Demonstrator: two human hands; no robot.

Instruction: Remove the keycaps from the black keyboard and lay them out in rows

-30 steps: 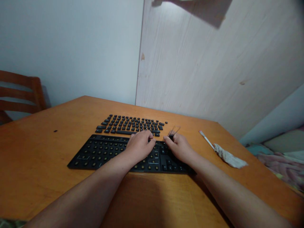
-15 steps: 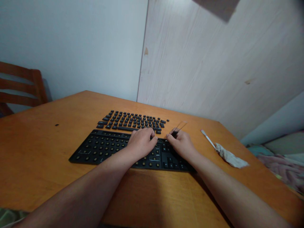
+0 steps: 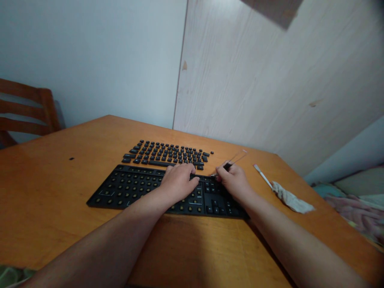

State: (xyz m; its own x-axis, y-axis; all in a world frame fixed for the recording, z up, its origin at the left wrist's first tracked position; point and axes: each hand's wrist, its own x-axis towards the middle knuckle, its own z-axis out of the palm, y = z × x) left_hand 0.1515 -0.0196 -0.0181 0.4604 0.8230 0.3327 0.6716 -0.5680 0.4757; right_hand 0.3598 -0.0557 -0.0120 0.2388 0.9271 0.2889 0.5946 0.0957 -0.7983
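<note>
A black keyboard point(image 3: 132, 186) lies on the table, its left and middle part stripped to bare switches and keys still on its right part. My left hand point(image 3: 179, 179) rests on its upper middle, thumb and forefinger apart with nothing seen between them. My right hand point(image 3: 233, 178) is closed around the black handle of a wire keycap puller point(image 3: 228, 165). Thin wire loops stick up from its far end, while the other end is at the keyboard's top row, right of my left hand. Whether it grips a key there I cannot tell.
Removed keycaps point(image 3: 171, 154) are laid out in rows behind the keyboard. One small black piece point(image 3: 71, 159) lies far left on the wooden table point(image 3: 99, 140). To the right are a white-handled brush point(image 3: 263, 175) and a crumpled tissue point(image 3: 291, 198). A chair point(image 3: 27, 106) stands at the left.
My right hand has shifted slightly right and turned, tilting the puller so its wire loops lean further right and its lower end shows. My left hand stays nearly in place, fingers slightly more spread.
</note>
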